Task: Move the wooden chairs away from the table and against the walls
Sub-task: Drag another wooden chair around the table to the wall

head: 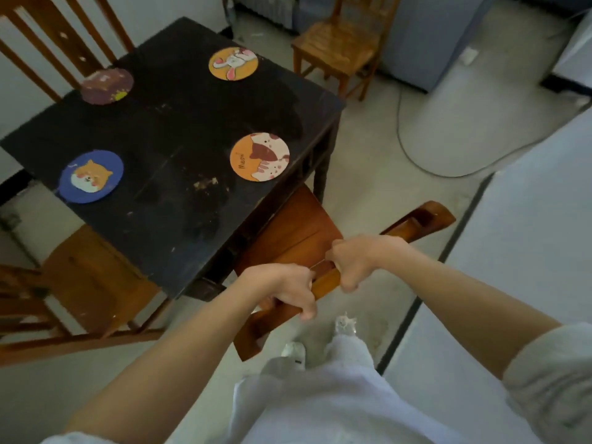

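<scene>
A black square table (179,200) stands in the middle of the room. A wooden chair (301,232) is tucked at its near right side, the seat partly under the tabletop. My left hand (285,288) and my right hand (358,259) both grip the top rail of its backrest, side by side. A second wooden chair (93,283) sits at the table's near left side. A third chair's (61,40) slatted back rises behind the far left corner. A fourth chair (339,46) stands apart beyond the far right corner.
Several round cartoon coasters (259,157) lie on the tabletop. A grey cable (413,155) curves across the floor on the right. A pale wall or cabinet face (528,251) runs close along my right. My feet (320,341) stand just behind the held chair.
</scene>
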